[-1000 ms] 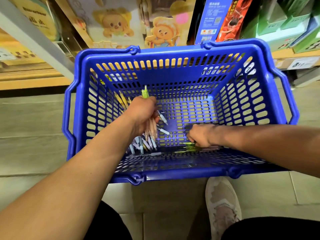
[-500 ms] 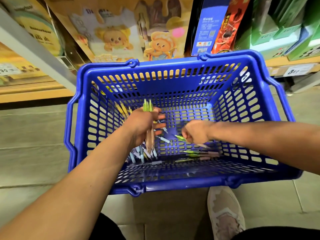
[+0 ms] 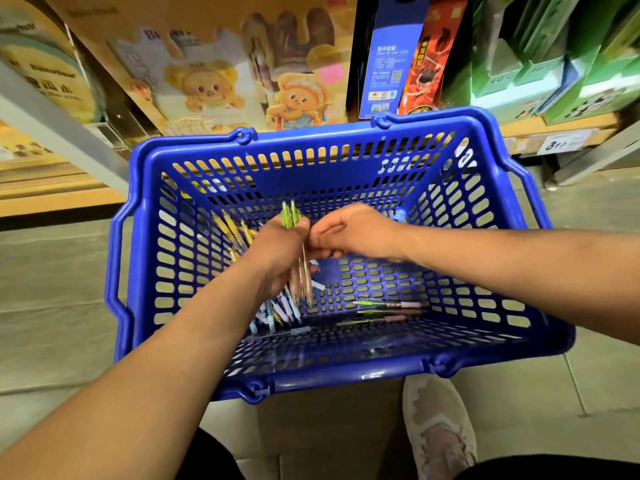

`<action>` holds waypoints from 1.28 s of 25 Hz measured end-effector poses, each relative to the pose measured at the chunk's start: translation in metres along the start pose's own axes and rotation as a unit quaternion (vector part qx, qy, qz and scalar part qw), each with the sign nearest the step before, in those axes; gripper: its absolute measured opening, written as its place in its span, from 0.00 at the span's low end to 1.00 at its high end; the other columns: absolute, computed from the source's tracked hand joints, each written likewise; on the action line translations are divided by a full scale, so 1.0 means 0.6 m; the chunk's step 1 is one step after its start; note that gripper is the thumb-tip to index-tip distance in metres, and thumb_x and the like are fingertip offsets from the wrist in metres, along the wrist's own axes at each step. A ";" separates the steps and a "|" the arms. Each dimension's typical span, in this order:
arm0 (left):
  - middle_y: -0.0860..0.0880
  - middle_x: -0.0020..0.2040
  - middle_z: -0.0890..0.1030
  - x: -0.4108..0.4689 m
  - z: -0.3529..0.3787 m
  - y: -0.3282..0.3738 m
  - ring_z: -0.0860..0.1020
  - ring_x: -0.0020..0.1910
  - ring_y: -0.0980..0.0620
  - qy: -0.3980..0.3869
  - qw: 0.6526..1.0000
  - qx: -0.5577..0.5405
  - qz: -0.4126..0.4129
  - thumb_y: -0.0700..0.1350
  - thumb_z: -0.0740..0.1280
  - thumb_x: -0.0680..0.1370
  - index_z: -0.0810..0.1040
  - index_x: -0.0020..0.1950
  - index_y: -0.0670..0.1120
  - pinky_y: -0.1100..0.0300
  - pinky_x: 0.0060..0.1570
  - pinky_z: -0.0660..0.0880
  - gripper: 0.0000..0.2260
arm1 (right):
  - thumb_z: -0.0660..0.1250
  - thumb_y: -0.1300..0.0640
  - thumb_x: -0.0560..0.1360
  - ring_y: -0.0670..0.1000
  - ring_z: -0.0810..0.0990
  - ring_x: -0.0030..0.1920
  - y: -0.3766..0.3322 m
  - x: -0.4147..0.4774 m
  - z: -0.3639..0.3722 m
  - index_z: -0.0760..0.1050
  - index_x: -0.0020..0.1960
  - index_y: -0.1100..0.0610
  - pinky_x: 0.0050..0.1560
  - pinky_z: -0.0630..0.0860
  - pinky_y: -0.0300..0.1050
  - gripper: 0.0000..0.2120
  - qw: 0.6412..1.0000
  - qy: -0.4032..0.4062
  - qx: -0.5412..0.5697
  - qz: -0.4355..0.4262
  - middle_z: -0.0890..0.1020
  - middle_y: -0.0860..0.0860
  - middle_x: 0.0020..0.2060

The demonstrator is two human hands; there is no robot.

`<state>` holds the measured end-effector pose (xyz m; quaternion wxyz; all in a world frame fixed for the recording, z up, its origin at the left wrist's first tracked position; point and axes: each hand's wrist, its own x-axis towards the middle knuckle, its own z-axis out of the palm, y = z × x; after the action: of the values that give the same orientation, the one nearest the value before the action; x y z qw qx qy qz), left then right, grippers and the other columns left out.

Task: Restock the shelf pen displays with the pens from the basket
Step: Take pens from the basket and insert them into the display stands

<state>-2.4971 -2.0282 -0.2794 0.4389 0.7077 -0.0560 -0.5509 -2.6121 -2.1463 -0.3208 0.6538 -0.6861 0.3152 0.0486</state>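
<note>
While the left hand (image 3: pixel 277 254) is gripping a bundle of pens (image 3: pixel 300 271), two green tops showing, the right hand (image 3: pixel 353 233) is touching it; whether it is pinching, I cannot tell. One blue basket (image 3: pixel 311 140) beneath is holding three pens (image 3: pixel 388 310) side by side and a loose heap (image 3: pixel 277 310).

Glossy blue plastic basket (image 3: pixel 512 216); translucent plastic pens (image 3: pixel 300 271).

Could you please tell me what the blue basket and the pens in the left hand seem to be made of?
Blue slotted basket: moulded plastic, glossy, judging by its shiny rim and uniform slots. Green-topped pens in the left hand: likely translucent pinkish plastic.
</note>
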 end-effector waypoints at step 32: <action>0.41 0.44 0.84 0.001 0.025 0.006 0.82 0.37 0.46 -0.004 0.999 -0.025 -0.038 0.42 0.65 0.84 0.78 0.61 0.37 0.40 0.48 0.82 0.10 | 0.76 0.58 0.74 0.45 0.86 0.38 0.008 -0.005 -0.011 0.83 0.49 0.58 0.41 0.82 0.37 0.05 0.999 -0.014 0.037 0.015 0.87 0.51 0.37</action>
<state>-2.5079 -2.0393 -0.2772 0.4351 0.6959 -0.0165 -0.5711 -2.6191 -2.1513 -0.3225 0.6825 -0.6557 0.3178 0.0567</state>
